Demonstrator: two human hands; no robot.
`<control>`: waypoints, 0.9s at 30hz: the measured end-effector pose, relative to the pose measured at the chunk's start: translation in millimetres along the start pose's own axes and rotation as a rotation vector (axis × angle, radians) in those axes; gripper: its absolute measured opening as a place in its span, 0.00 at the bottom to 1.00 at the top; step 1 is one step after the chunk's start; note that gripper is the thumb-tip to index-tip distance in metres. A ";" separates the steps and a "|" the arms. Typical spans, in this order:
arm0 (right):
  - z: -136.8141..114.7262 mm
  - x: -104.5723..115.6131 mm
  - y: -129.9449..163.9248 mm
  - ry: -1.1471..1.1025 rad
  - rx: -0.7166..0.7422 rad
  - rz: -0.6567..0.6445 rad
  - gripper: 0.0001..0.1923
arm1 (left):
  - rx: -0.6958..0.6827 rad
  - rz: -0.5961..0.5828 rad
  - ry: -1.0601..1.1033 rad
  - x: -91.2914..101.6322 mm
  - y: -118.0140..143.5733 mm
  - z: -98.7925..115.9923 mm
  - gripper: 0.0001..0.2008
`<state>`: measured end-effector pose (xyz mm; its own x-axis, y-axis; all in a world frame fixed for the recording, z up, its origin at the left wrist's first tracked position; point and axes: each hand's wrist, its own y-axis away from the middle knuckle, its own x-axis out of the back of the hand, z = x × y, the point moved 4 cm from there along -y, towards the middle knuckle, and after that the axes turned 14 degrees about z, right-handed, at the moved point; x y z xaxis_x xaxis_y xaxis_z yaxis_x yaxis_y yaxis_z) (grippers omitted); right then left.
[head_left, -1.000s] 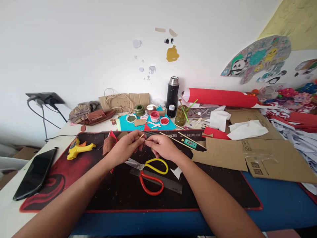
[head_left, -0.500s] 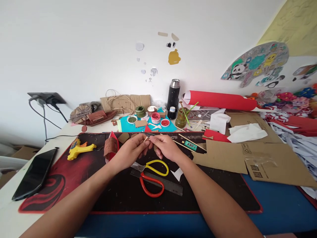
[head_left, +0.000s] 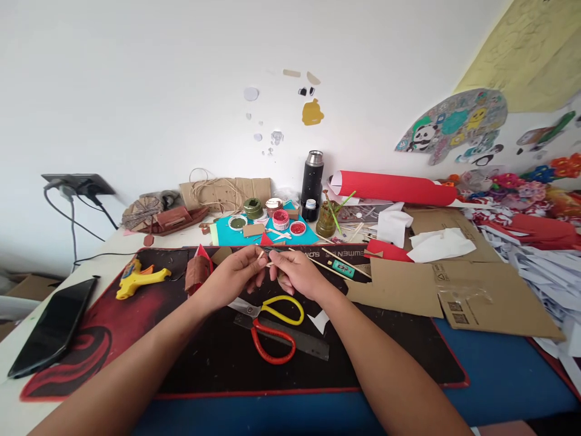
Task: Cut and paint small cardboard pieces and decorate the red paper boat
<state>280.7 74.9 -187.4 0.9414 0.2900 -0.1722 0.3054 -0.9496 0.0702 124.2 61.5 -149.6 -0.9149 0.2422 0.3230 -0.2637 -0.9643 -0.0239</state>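
My left hand (head_left: 238,274) is closed in a pinch, with the tip of a short thin wooden stick (head_left: 260,255) showing between thumb and finger. My right hand (head_left: 295,272) is also pinched, its thumb and fingertips close to the left ones. A tiny pale bit shows at its fingertips, too small to name. Below both hands lie scissors (head_left: 278,360) with one yellow and one red handle, on top of a dark metal ruler (head_left: 313,346). Beside my left wrist stands a small red and brown paper model (head_left: 198,274). A white paper scrap (head_left: 319,321) lies beside my right forearm.
A yellow glue gun (head_left: 141,280) and a black phone (head_left: 53,324) are at the left. Paint jars (head_left: 253,208) stand on blue paper behind the hands, near a black thermos (head_left: 313,175). Cardboard sheets (head_left: 399,287) cover the right side. A dark mat (head_left: 385,357) lies underneath.
The camera view has shifted slightly, so the scene sits a little further left. My fingertips have parted slightly, and the stick in my left hand points more upright.
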 end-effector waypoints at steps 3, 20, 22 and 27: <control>-8.6 10.0 -2.7 -0.095 0.050 0.142 0.31 | -0.105 0.018 -0.342 5.5 1.6 -1.9 0.20; -9.8 25.7 -7.2 -0.038 0.069 0.231 0.24 | -0.234 -0.105 -0.893 -5.2 3.1 -28.6 0.05; -8.2 26.4 -7.9 -0.036 0.060 0.235 0.24 | -0.232 -0.099 -0.890 -2.2 4.8 -29.8 0.05; -4.2 26.3 -9.2 -0.024 0.043 0.231 0.24 | -0.240 -0.072 -0.886 0.1 6.1 -30.6 0.04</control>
<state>303.2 91.7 -188.4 0.9818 0.0616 -0.1795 0.0749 -0.9949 0.0682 113.1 59.0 -178.7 -0.3517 0.0351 0.9355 -0.4579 -0.8780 -0.1392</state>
